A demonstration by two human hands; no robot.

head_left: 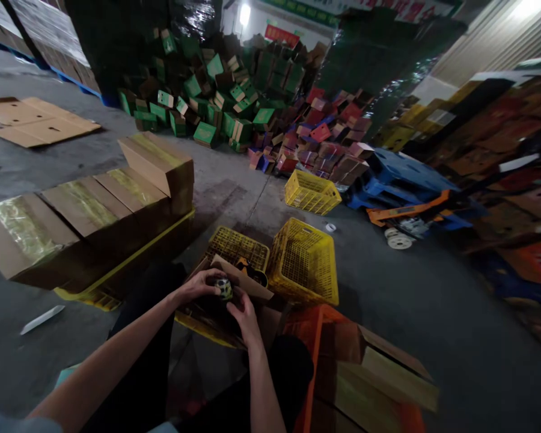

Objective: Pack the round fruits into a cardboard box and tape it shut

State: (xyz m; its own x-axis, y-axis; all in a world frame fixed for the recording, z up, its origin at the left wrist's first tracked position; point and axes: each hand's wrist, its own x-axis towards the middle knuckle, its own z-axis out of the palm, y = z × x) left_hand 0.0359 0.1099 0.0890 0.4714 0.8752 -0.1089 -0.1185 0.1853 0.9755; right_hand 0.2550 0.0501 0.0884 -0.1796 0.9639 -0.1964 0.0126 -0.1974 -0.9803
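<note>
A small rounded object with a dark, pale and yellowish-green pattern is held up between my two hands; blur hides its exact kind. My left hand pinches it from the left with fingers bent. Curled round its lower right side, my right hand has thumb and fingers against it. Beneath both hands stands an open cardboard box, its flaps raised, inside or on a yellow crate. A black and orange item, perhaps a tape dispenser, lies just beyond the far flap.
Taped cartons line a yellow crate at left. Yellow baskets stand ahead, and an orange crate with cardboard boxes is at right. Farther off are piled green boxes, blue pallets and an orange pallet jack.
</note>
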